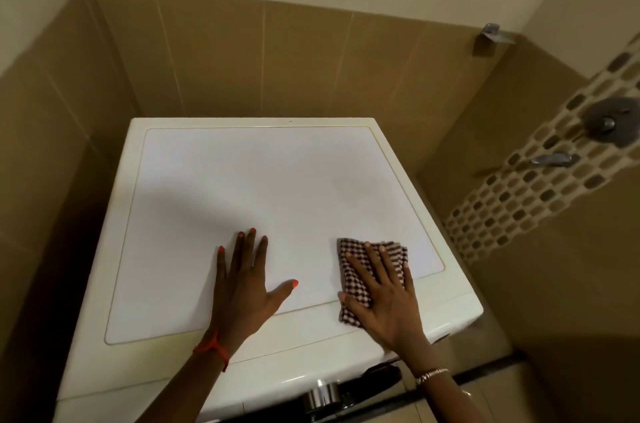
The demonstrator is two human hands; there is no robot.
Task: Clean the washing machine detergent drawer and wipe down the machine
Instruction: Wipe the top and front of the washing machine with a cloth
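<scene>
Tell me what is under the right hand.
A brown-and-white checked cloth lies under the right hand, pressed flat on the washing machine top. Palm and fingers cover its middle; only edges show.

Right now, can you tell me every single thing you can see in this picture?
washing machine: one, white, in the tiled corner
cloth: one, brown-and-white checked, front right of the machine top, under right grip
knob: one, silver, machine front, bottom of view
wall tiles: many, brown, behind and beside the machine
mosaic strip: one, brown and cream, right wall
tap fittings: two, grey metal, on the mosaic strip
bracket: one, metal, high in the right corner
left grip: one, flat on the machine top, orange wrist band
right grip: one, flat, pressing the cloth, golden bracelet
</scene>
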